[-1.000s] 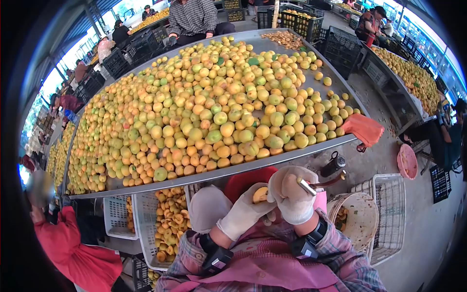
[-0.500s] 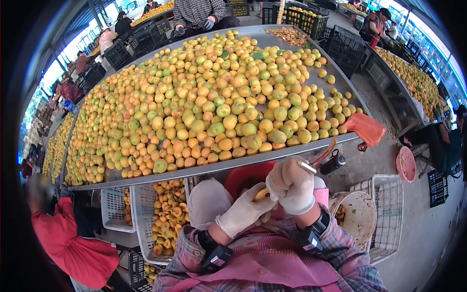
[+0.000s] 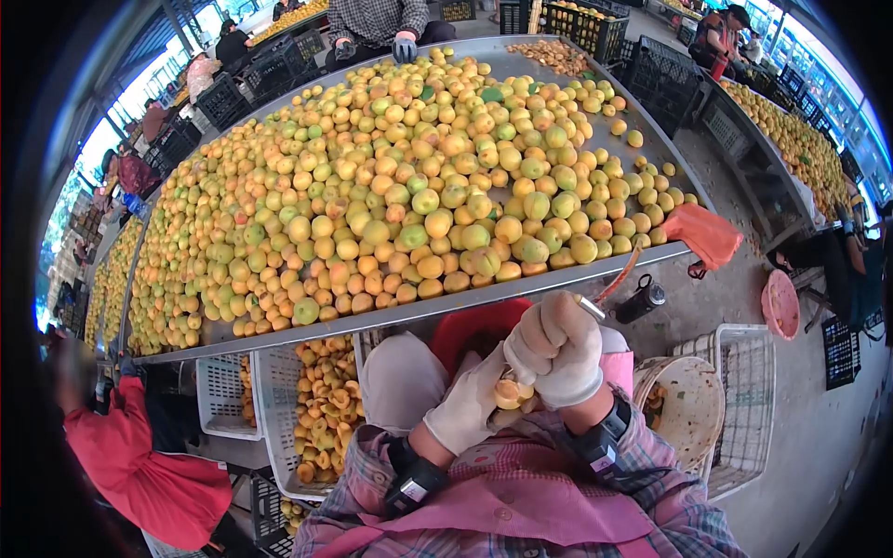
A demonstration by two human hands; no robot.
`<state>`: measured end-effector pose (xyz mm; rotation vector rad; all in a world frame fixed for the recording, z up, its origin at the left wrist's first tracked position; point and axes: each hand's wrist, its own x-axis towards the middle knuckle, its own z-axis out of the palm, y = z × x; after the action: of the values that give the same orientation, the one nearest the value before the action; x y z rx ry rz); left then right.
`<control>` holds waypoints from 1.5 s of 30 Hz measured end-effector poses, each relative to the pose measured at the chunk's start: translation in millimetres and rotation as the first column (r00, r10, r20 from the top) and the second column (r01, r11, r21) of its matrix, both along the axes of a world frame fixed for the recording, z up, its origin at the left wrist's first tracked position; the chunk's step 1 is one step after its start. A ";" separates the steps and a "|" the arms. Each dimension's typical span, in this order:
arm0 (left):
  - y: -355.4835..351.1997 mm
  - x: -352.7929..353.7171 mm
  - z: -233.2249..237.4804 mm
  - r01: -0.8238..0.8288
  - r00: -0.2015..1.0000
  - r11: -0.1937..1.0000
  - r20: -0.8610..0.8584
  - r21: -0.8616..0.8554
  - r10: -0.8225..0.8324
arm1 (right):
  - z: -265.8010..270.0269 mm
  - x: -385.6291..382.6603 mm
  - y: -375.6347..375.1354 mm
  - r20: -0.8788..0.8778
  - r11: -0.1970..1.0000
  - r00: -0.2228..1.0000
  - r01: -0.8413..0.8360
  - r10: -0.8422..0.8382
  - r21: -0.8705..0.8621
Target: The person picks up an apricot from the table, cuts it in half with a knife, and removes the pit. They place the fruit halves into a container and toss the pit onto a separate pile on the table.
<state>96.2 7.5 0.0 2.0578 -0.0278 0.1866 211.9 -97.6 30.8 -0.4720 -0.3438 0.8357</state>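
Note:
In the head view, my left hand (image 3: pixel 470 400), in a whitish work glove, is closed around an apricot (image 3: pixel 508 394) that looks split, with paler flesh showing. My right hand (image 3: pixel 558 352), gloved the same way, is curled in a fist right against it. Out of the top of that fist sticks the metal end of a slim hand tool (image 3: pixel 590 308); the rest is hidden in the fingers. Both hands are over my lap, in front of a metal sorting table (image 3: pixel 409 323) heaped with whole apricots (image 3: pixel 372 214). A red basin (image 3: pixel 474 330) shows partly behind them.
At my left, a white crate (image 3: pixel 276 418) holds apricot halves (image 3: pixel 326 409). On my right stand a whitish bucket (image 3: pixel 684 409) and a white crate (image 3: pixel 752 400). A dark bottle (image 3: pixel 642 299) and an orange bag (image 3: pixel 702 237) are near the table corner. A person in red (image 3: pixel 149 465) sits at left.
My left hand has turned, and the apricot in it now shows more of its split side. My right fist stays beside it. Across the table, a person's gloved hand has reached to the fruit.

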 end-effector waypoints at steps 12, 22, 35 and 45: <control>0.1 -3.6 -13.8 0.031 0.998 0.989 -0.050 -0.148 -0.039 | -14.2 8.9 5.5 -0.203 0.968 0.961 -0.149 0.190 0.202; 18.7 11.8 -10.6 -0.502 0.864 0.617 -0.322 -0.606 0.388 | -5.5 12.0 12.7 0.276 0.729 0.958 0.244 -0.079 -0.640; 25.0 7.8 -18.8 -0.476 0.875 0.738 -0.168 -0.478 0.454 | -42.8 -8.4 33.0 0.184 0.704 0.951 -0.047 0.248 -0.709; 46.2 -6.3 -51.5 -0.577 0.809 0.702 -0.411 -0.417 0.421 | -56.5 -11.3 32.1 0.065 0.751 0.955 -0.184 0.289 -0.634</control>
<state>89.9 53.7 -51.5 1.4694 0.7151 0.2041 200.6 -65.5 -25.7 -1.1452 -0.2695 1.1686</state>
